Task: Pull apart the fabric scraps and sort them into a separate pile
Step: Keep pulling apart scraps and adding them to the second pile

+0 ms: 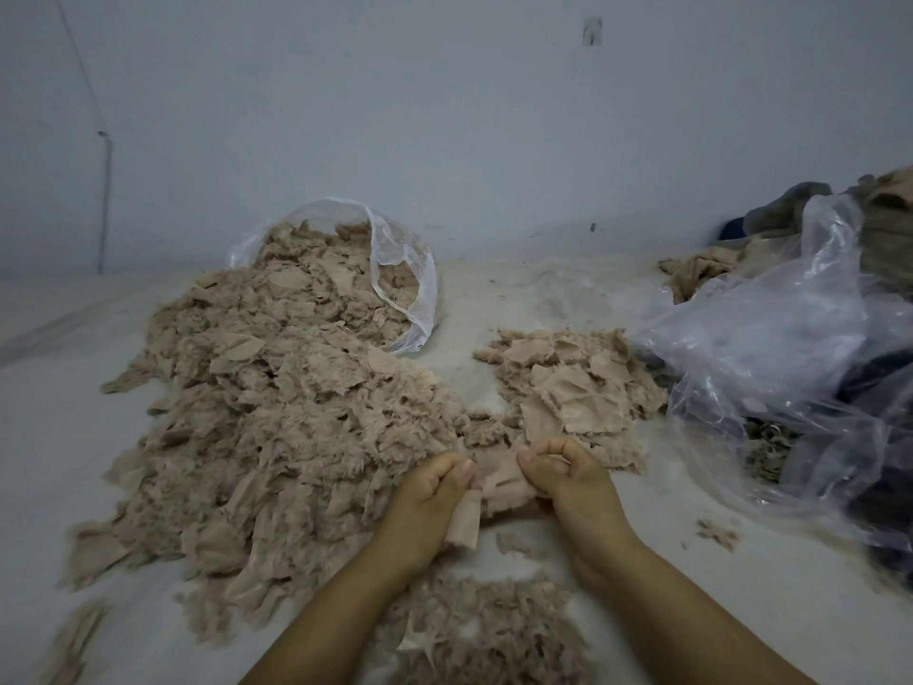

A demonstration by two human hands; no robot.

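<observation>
The left hand and the right hand are both curling closed, each pinching one end of a beige fabric scrap stretched between them, just above the pale floor. A strip of it is hanging below the left thumb. To the far left, a clear plastic bag is lying on its side, spilling fuzzy scraps into the large pile. A smaller sorted pile is lying just beyond the hands, on the right. Crumpled plastic sheeting is covering dark cloth at the far right.
</observation>
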